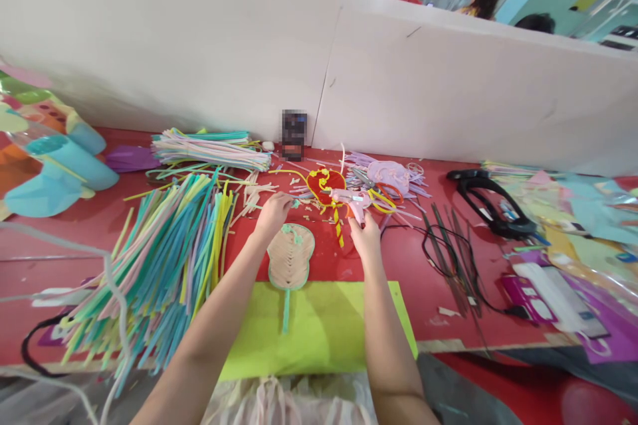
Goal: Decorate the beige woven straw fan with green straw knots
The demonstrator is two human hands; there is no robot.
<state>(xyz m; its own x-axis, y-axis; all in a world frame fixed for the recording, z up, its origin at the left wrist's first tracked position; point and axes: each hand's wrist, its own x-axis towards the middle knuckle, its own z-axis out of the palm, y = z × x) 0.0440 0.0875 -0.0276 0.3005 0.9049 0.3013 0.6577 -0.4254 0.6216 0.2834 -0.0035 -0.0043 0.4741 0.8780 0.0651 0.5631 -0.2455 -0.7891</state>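
My right hand (366, 231) is wrapped round the handle of a pink hot glue gun (355, 198), its nozzle pointing left. My left hand (275, 211) pinches a small light-green piece (295, 203), too small to make out clearly. Below that hand lies a beige fan (288, 264) made of pipe cleaners, with a green rim, a green handle and green flowers near its top. Behind the glue gun rests a red fan (321, 187) with yellow flowers and a yellow-striped handle. Scissors (387, 194) lie close by, partly hidden by the gun.
Loose pipe cleaners (169, 259) spread over the left side, with a bundle (214, 151) behind them. A lime-green sheet (329, 325) lies in front of me. Rightward are a lilac fan (389, 176), dark sticks (456, 252), a black cable and a power strip (548, 292). A white partition (239, 60) stands behind.
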